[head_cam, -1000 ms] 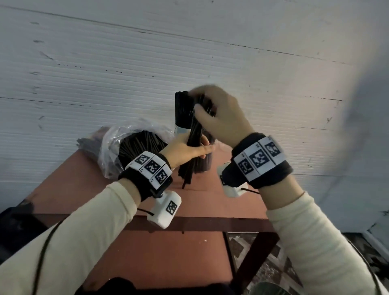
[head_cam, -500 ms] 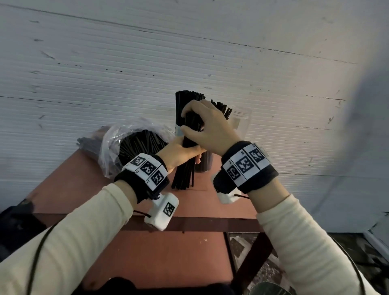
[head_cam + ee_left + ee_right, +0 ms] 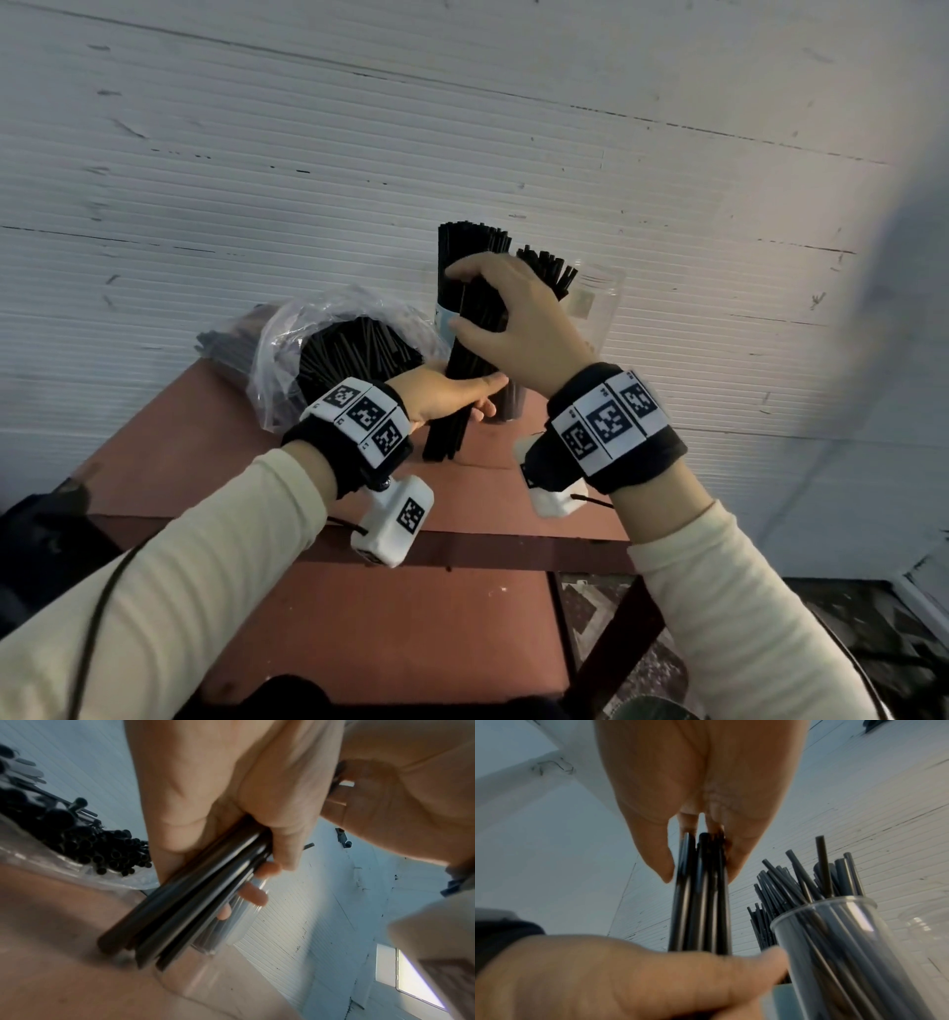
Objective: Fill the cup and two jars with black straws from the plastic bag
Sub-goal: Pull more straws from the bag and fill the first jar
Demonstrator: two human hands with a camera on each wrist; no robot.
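Both hands hold one bundle of black straws [image 3: 464, 390], tilted, its lower ends on the red table [image 3: 493, 509]. My left hand [image 3: 482, 395] grips it low, fingers curled round the bundle [image 3: 192, 898]. My right hand [image 3: 457, 298] pinches its upper part from above, covering the tips [image 3: 700, 892]. Behind stand a labelled cup [image 3: 441, 316] packed with straws, a clear jar [image 3: 847, 943] partly filled with straws, and an empty clear jar [image 3: 598, 303]. The plastic bag [image 3: 287, 349] of straws lies at the left.
The table stands against a white ribbed wall [image 3: 308, 154]. Its front edge [image 3: 513, 557] runs just below my wrists, with a shelf and patterned floor [image 3: 606, 616] beneath. A dark object [image 3: 46, 524] sits at the table's left corner.
My right hand has come down and left from the top of the bundle and now pinches its upper part. The left hand keeps its grip low on the straws.
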